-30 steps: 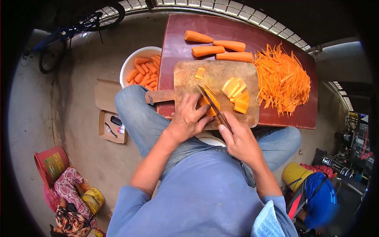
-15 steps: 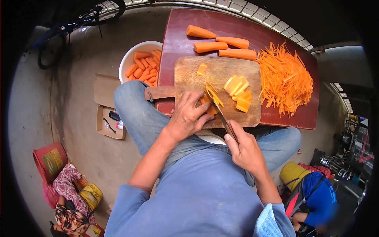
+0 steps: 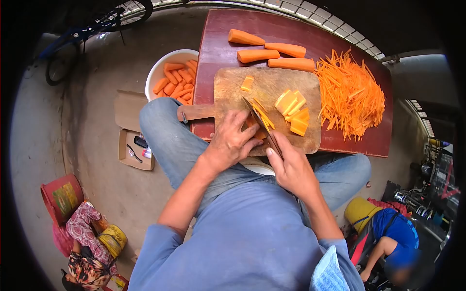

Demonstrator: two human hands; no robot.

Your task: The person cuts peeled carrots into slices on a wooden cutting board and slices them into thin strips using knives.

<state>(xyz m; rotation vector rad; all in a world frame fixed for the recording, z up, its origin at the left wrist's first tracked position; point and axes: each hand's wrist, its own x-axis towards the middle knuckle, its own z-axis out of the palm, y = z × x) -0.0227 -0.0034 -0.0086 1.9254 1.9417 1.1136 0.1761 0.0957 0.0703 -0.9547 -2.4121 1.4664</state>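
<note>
My left hand [image 3: 232, 138] is closed, its curled fingertips pressing carrot slices [image 3: 259, 134] onto the wooden cutting board [image 3: 230, 85]. My right hand [image 3: 294, 167] grips a knife [image 3: 253, 111], whose blade lies along the slices just beside my left fingers. Thin carrot strips [image 3: 264, 117] rest against the blade's right side. Farther right on the board sit fanned carrot slices [image 3: 294, 110], and a small stack of slices [image 3: 247, 83] lies near the top. Part of the carrot under my left hand is hidden.
Several peeled carrots [image 3: 291, 65] and a heap of carrot shreds [image 3: 352, 97] lie on the red table [image 3: 218, 36]. A white tub [image 3: 152, 80] of carrots stands left, near an open cardboard box [image 3: 124, 148]. Two people are at work behind, lower left and lower right.
The knife has shifted up and left along the carrot slices, and my right hand has moved left with it. My left hand stays nearly in place. The person at lower right has extended an arm.
</note>
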